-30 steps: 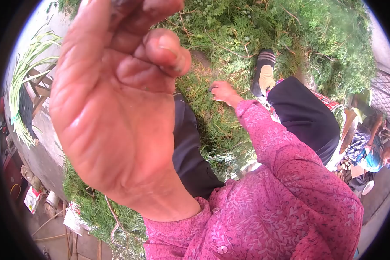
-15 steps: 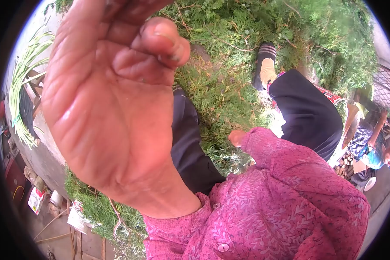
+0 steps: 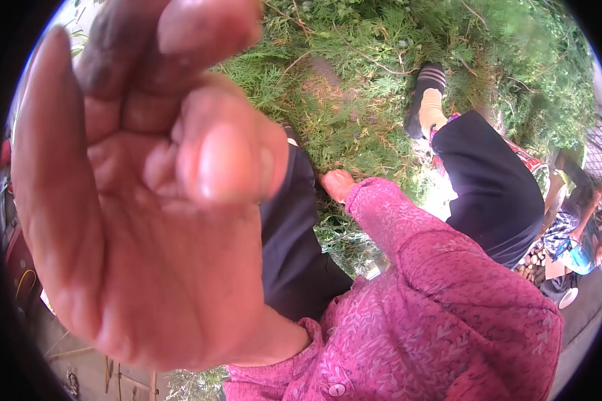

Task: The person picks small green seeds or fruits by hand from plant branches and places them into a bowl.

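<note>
My left hand [image 3: 174, 247] is large and close to the camera, palm towards me. Its fingers are partly bent and apart, and the nearest fingertip is blurred; nothing shows in the palm. My right hand [image 3: 338, 186], small and further down, is curled beside the knee of a dark trouser leg [image 3: 291, 227], against cut green conifer sprigs [image 3: 354, 144]. Whatever its fingers may hold is hidden. Both arms wear pink patterned sleeves [image 3: 408, 220].
Leafy branches [image 3: 515, 53] spread around the legs. A dark striped shoe [image 3: 429, 83] rests on them. At the right edge another person [image 3: 578, 247] sits near a pile of cut wood [image 3: 532, 264] and a white bowl [image 3: 568, 298]. Thin sticks [image 3: 120, 381] lie at lower left.
My left hand has come closer to the camera and moved left, with one finger now spread at its left side. My right hand has moved left, towards the knee.
</note>
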The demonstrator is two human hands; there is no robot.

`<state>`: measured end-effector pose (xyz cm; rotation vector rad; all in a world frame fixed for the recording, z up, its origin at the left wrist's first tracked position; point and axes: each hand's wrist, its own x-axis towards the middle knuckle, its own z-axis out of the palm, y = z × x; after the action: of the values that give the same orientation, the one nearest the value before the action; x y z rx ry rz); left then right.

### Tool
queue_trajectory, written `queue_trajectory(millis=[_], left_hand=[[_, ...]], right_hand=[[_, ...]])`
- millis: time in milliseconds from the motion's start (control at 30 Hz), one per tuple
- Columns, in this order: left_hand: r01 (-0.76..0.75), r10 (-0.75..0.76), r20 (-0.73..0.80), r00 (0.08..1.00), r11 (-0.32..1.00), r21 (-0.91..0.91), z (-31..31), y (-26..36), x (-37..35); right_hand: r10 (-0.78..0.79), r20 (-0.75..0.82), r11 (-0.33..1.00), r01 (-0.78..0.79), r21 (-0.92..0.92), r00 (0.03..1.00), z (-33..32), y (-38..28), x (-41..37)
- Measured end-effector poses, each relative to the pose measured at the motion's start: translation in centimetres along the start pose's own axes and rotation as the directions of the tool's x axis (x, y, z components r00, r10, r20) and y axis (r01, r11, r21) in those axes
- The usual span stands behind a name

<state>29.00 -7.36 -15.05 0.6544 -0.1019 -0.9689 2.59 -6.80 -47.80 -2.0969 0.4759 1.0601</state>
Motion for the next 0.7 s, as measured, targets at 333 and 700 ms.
queue_trajectory(millis=[333,700], left_hand=[[-0.030,0.030,0.060,0.998,1.000,-0.008,0.5,-1.2,-0.6],[-0.017,0.022,0.059,0.998,0.997,-0.073,0.5,-1.4,-1.3]], right_hand=[[0.141,0.003,0.984,-0.141,0.107,0.990,-1.0,0.7,0.1],[0.062,-0.105,0.980,-0.040,0.195,0.993,-3.7,6.8,-0.9]])
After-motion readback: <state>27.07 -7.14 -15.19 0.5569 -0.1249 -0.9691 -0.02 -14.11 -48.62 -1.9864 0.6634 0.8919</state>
